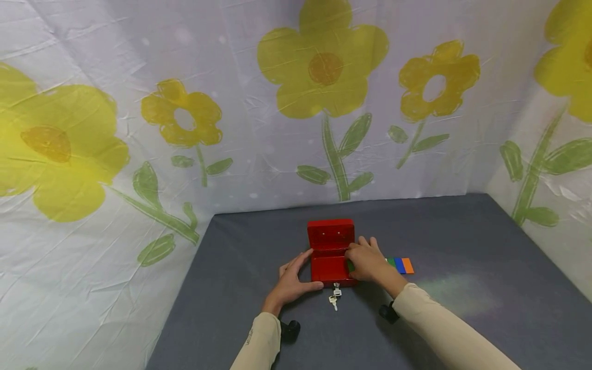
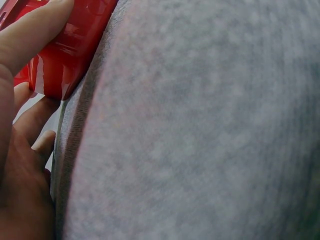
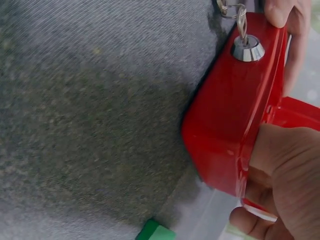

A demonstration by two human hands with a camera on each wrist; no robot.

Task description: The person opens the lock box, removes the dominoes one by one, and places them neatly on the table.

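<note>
A red metal cash box (image 1: 327, 271) stands on the table with its lid (image 1: 330, 229) raised at the back. Its left side is held by my left hand (image 1: 291, 283), the thumb at the front corner and the fingers along the side wall. My right hand (image 1: 367, 261) reaches over the right wall, its fingertips down inside the box, pinching a small green block (image 1: 350, 265). The right wrist view hides those fingertips behind the box wall. A key sits in the silver lock (image 3: 248, 49) on the front, with a second key (image 1: 333, 301) hanging from its ring.
Right of the box, partly behind the right hand, lies a row of coloured blocks, with blue (image 1: 400, 265) and orange (image 1: 408, 265) at its outer end. A dark grey cloth covers the table (image 1: 240, 308). A flower-printed curtain (image 1: 259, 169) hangs behind it.
</note>
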